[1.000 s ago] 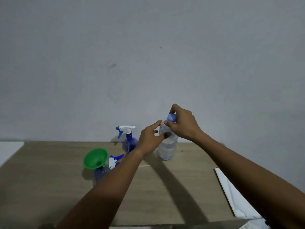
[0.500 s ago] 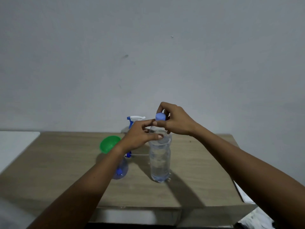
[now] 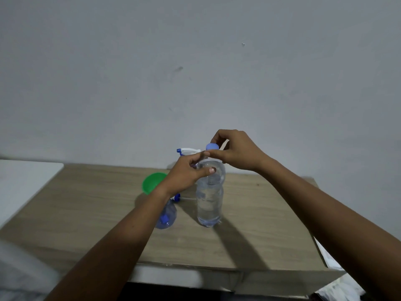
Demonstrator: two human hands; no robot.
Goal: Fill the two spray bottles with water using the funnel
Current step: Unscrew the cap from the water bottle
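A clear water bottle (image 3: 209, 200) stands upright mid-table. My left hand (image 3: 187, 173) grips its shoulder, thumb across the front. My right hand (image 3: 235, 152) pinches the blue cap (image 3: 212, 146) on the bottle's neck. A green funnel (image 3: 152, 182) sits in a blue spray bottle (image 3: 167, 216) left of the water bottle, partly hidden by my left forearm. A second spray bottle's white and blue trigger head (image 3: 187, 151) shows behind my left hand; its body is hidden.
The wooden table (image 3: 86, 203) stands against a grey wall. A white surface (image 3: 23, 181) adjoins it on the left. White cloth or paper (image 3: 338, 287) lies below the table's right front corner.
The view has tilted down and shifted, so the table fills more of the frame. Both hands stay on the water bottle, the right fingers turning on the cap.
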